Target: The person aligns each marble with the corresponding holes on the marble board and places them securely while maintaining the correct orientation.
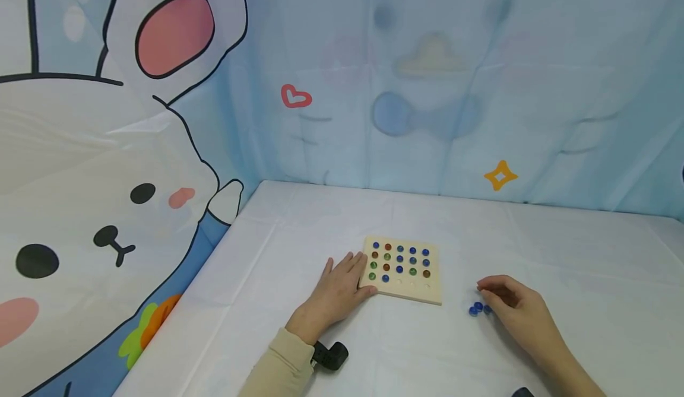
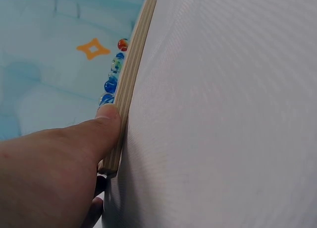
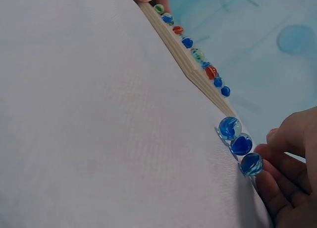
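A square wooden board (image 1: 408, 291) lies on the table, set with rows of blue, green and reddish-brown glass marbles (image 1: 399, 259). Along its near edge, hollows to the right hold no marble. My left hand (image 1: 336, 287) rests at the board's near left corner, fingers straight along the left side, thumb (image 2: 106, 121) against the near edge. To the right of the board, three blue marbles (image 3: 241, 144) sit together on the cloth. My right hand (image 1: 515, 308) is right beside them, thumb and forefinger tips close together, other fingers loosely bent by the nearest marble; no marble shows between the tips.
A white cloth (image 1: 299, 219) covers the table. Behind it hangs a light blue printed curtain (image 1: 342, 148), and a large cartoon rabbit print (image 1: 107, 165) fills the left side. A black wrist device (image 1: 330, 355) is strapped at my left sleeve.
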`<state>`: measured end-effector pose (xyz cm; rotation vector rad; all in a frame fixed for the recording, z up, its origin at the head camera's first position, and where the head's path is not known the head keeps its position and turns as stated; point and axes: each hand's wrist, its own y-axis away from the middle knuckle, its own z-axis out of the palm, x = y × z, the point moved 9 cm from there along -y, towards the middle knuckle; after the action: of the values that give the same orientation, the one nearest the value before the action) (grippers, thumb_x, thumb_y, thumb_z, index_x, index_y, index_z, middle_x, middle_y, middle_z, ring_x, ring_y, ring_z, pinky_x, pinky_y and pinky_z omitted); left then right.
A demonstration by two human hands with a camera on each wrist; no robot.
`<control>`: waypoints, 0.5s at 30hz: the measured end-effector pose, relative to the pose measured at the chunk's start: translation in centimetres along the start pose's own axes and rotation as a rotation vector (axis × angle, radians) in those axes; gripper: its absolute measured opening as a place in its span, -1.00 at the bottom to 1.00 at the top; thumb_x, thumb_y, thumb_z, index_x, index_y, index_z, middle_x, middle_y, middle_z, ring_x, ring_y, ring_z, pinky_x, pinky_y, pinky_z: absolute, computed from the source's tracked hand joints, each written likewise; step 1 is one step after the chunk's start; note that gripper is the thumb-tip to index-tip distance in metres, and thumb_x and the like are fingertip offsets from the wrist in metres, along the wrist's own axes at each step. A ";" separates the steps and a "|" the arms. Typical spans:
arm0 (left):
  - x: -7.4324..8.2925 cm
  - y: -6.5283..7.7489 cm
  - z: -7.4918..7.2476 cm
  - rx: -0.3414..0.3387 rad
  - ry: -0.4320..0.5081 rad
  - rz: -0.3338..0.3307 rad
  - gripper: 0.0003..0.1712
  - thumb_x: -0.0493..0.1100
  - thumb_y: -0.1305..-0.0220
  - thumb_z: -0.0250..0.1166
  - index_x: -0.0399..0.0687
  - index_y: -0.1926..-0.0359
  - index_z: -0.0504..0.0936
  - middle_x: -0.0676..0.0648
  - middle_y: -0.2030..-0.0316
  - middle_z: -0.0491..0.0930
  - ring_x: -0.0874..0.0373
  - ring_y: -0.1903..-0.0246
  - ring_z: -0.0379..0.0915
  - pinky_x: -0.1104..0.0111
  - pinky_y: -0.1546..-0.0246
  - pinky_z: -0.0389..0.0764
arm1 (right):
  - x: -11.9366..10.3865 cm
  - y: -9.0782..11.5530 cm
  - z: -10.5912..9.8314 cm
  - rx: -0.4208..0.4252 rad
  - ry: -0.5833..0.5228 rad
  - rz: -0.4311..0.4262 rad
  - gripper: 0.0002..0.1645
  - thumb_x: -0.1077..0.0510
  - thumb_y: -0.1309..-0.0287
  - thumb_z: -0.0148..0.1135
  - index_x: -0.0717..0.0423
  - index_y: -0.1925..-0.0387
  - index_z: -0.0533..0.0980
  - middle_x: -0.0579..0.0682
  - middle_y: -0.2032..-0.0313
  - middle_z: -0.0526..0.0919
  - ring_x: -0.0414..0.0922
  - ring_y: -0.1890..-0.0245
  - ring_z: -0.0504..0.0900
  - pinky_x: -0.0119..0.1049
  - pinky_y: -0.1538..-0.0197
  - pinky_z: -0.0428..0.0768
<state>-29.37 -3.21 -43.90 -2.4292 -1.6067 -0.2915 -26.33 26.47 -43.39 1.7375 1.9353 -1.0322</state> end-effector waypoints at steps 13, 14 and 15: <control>0.2 0.1 -0.2 0.001 0.004 0.000 -0.18 0.21 -0.43 0.11 -0.09 -0.52 0.15 -0.06 -0.50 0.19 0.01 -0.51 0.08 -0.12 -0.48 0.10 | 0.3 0.3 0.9 -0.201 -0.035 -0.005 -0.55 0.36 -0.17 0.25 0.10 -0.11 0.51 0.06 -0.02 0.66 -0.49 0.14 0.55 -0.56 0.13 0.60; 0.2 0.1 -0.2 0.001 0.005 0.000 -0.18 0.21 -0.43 0.11 -0.09 -0.52 0.15 -0.06 -0.50 0.19 0.01 -0.51 0.08 -0.12 -0.48 0.10 | 0.2 0.3 0.9 -0.213 -0.030 -0.014 -0.52 0.38 -0.13 0.26 0.10 -0.12 0.51 0.06 -0.03 0.65 -0.49 0.13 0.55 -0.56 0.12 0.60; 0.2 0.1 -0.2 0.001 0.004 0.000 -0.18 0.21 -0.43 0.11 -0.09 -0.52 0.16 -0.06 -0.50 0.19 0.01 -0.51 0.08 -0.12 -0.48 0.11 | 0.2 0.3 1.0 -0.222 -0.023 -0.021 -0.49 0.39 -0.11 0.26 0.09 -0.12 0.51 0.05 -0.04 0.65 -0.49 0.12 0.54 -0.56 0.11 0.59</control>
<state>-29.20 -3.16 -43.67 -2.4262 -1.6053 -0.2951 -26.27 25.88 -44.25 1.5793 1.9745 -0.8055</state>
